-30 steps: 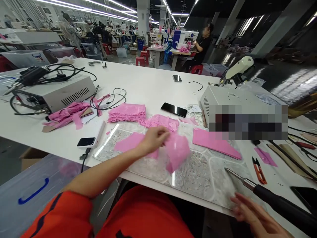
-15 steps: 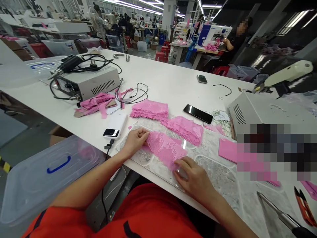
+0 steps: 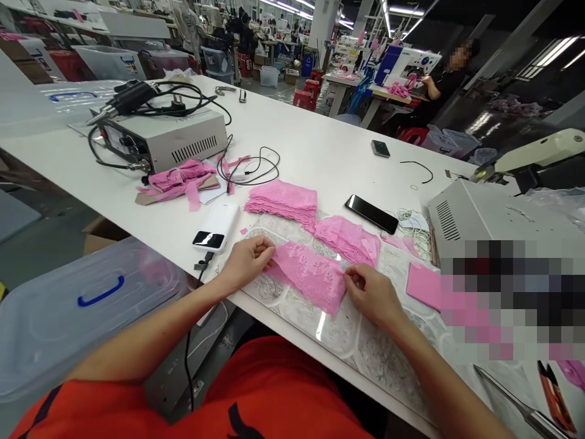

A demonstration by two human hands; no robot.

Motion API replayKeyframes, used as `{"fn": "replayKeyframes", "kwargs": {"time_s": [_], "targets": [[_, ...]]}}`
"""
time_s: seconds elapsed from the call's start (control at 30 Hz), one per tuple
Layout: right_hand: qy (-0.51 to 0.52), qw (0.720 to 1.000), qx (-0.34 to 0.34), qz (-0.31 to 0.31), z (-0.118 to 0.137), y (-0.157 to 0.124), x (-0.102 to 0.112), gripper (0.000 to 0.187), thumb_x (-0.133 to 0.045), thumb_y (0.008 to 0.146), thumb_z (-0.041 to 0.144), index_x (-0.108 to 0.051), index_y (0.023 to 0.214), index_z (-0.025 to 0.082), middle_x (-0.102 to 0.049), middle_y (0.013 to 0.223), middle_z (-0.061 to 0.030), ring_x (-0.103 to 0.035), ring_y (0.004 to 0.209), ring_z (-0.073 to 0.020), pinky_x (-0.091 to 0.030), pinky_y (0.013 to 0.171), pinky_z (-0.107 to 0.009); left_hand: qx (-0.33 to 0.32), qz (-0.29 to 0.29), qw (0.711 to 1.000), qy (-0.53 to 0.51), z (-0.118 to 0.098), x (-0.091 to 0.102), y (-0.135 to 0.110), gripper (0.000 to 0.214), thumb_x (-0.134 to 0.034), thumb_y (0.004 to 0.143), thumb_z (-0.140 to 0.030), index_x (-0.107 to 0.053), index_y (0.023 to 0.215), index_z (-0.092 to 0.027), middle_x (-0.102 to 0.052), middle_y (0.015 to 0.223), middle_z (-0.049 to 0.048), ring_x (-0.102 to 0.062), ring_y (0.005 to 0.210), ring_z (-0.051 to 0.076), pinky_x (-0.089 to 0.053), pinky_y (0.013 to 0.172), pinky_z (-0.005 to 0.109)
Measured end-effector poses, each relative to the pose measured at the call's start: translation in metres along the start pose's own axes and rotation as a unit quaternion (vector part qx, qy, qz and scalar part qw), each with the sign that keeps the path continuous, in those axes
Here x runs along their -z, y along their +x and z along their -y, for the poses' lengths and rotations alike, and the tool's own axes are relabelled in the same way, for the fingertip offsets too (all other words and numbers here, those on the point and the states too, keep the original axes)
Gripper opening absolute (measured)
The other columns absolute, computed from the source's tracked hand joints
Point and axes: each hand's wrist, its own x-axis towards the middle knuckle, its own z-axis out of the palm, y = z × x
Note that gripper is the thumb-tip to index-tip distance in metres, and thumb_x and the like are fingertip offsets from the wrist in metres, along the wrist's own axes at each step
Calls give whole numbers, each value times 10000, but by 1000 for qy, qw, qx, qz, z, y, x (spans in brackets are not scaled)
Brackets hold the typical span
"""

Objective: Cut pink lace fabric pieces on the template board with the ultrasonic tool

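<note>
A pink lace piece (image 3: pixel 311 277) is stretched between my hands over a clear patterned mat (image 3: pixel 336 335) at the table's front edge. My left hand (image 3: pixel 249 259) pinches its left end. At the upper right corner, the thumb and fingers of my right hand (image 3: pixel 372 289) are closed on the lace. Just behind it lie two stacks of similar lace, a left stack (image 3: pixel 283 201) and a right stack (image 3: pixel 350 238). A flat pink fabric pile (image 3: pixel 423 283) is to the right of my right hand.
A white power bank (image 3: pixel 217 228) with a cable lies left of the mat. Behind are a grey box with vents (image 3: pixel 183 143), a black cable (image 3: pixel 260 171) and a phone (image 3: pixel 372 213). Tweezers (image 3: pixel 516 396) and orange-handled snips (image 3: pixel 555 396) lie front right. A person works at a sewing machine (image 3: pixel 404 67).
My right hand has moved up and right, from the lace's lower edge to its upper right corner. The lace now lies flatter and wider. The view has shifted slightly.
</note>
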Motion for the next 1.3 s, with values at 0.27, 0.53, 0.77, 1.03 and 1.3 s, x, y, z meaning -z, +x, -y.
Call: {"fn": "replayKeyframes", "kwargs": {"time_s": [0.27, 0.53, 0.77, 1.03, 1.3], "targets": [[-40, 998, 42, 1, 13, 26, 0, 156, -505, 800, 282, -617, 866, 196, -637, 791, -40, -567, 659, -156, -411, 577, -285, -94, -40, 968, 230, 3, 22, -22, 149, -507, 840, -246, -635, 791, -186, -640, 690, 6, -558, 597, 140, -410, 599, 242], [2, 979, 200, 41, 23, -26, -8, 152, -576, 819, 245, -626, 960, 216, -644, 912, -54, -631, 744, -151, -527, 631, -270, -201, -36, 924, 322, 18, 30, -28, 208, -489, 914, -264, -647, 1014, -174, -640, 935, 83, -610, 862, 199, -497, 760, 308], [77, 977, 193, 45, 18, -15, -6, 164, -491, 895, 228, -629, 807, 213, -623, 788, -30, -584, 649, -118, -488, 579, -247, -260, 83, 899, 342, 17, 42, -22, 233, -442, 955, -221, -670, 920, -186, -627, 988, 84, -604, 876, 176, -488, 791, 296], [144, 984, 78, 67, 45, 103, 52, 218, -601, 777, 372, -658, 676, 187, -626, 714, -25, -536, 650, -134, -425, 594, -280, -216, 107, 918, 314, -23, 79, 79, 173, -506, 849, -200, -661, 772, -186, -655, 796, 21, -614, 715, 148, -464, 660, 220], [135, 977, 121, -112, 62, 220, 39, 111, -629, 736, 282, -696, 746, 195, -585, 839, -25, -458, 643, -106, -431, 681, -306, -226, -25, 907, 355, -39, 122, 182, 220, -470, 846, -275, -664, 857, -171, -618, 1060, 82, -605, 937, 217, -461, 901, 354]]}}
